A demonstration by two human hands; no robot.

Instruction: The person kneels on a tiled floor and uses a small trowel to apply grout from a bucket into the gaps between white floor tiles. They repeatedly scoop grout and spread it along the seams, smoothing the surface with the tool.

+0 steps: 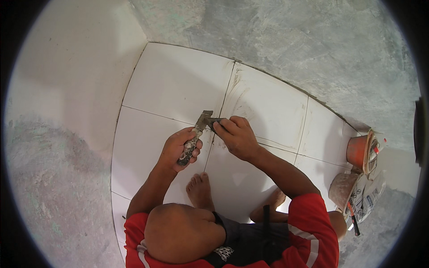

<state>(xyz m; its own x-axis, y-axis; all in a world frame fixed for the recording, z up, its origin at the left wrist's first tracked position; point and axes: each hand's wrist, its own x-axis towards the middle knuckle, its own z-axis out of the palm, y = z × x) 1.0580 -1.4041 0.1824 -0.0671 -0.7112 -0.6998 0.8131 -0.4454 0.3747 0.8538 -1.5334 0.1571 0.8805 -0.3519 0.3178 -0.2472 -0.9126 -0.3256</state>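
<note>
My left hand (175, 147) is closed around the worn, mortar-crusted handle of a scraper (204, 118), its flat blade pointing up and away from me. Between the thumb and fingers of my right hand (239, 137) is a small dark flat piece (216, 124), whose exact kind I cannot make out. Its far end meets the side of the scraper blade. Both tools are held above white floor tiles (161, 80), near where the joints cross. Grey-brown smears mark the tile (263, 102) beyond my right hand.
An orange bucket (356, 149) stands at the right by the wall, beside a dirty grey bucket (339, 189). A printed plastic bag (368, 198) and an orange-and-black handled tool (354, 219) are next to them. Rough plastered walls (290, 44) border the floor. My bare foot (199, 191) rests on the tiles.
</note>
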